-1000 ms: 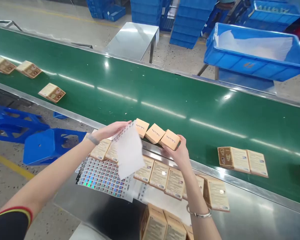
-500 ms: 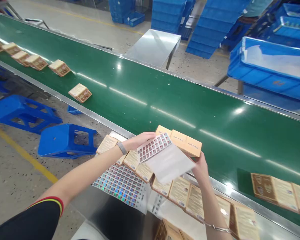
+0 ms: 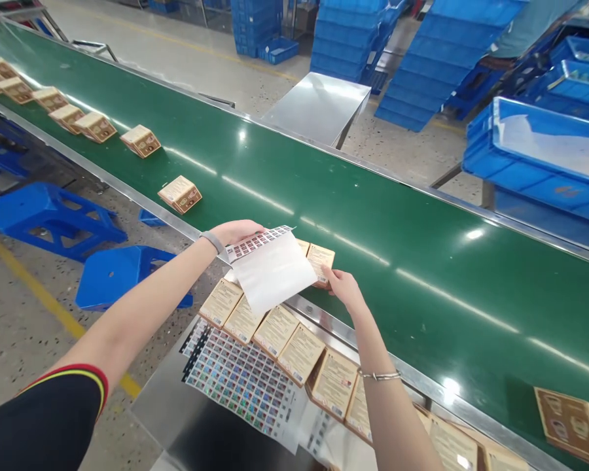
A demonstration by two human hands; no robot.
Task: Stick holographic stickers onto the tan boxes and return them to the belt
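My left hand (image 3: 240,230) is closed at the upper left edge of a partly peeled sticker sheet (image 3: 275,271), whose small printed stickers run along its top. At the right end of some small boxes (image 3: 320,263) on the belt's near edge, my right hand (image 3: 341,284) grips with thumb and fingers. The sheet hides the boxes further left. Below the hands, a row of tan printed boxes (image 3: 299,353) lies along the metal edge. A larger sheet of shiny stickers (image 3: 245,373) spreads under that row.
A green conveyor belt (image 3: 363,216) crosses the view, carrying several boxes (image 3: 180,194) at the left and more (image 3: 569,422) at the right. Blue stools (image 3: 122,275) stand at lower left. Beyond the belt are a metal table (image 3: 319,104) and a blue crate (image 3: 544,176).
Both hands have moved left with the sticker sheet. The held boxes have turned from their plain sides to a printed face and sit lower on the belt.
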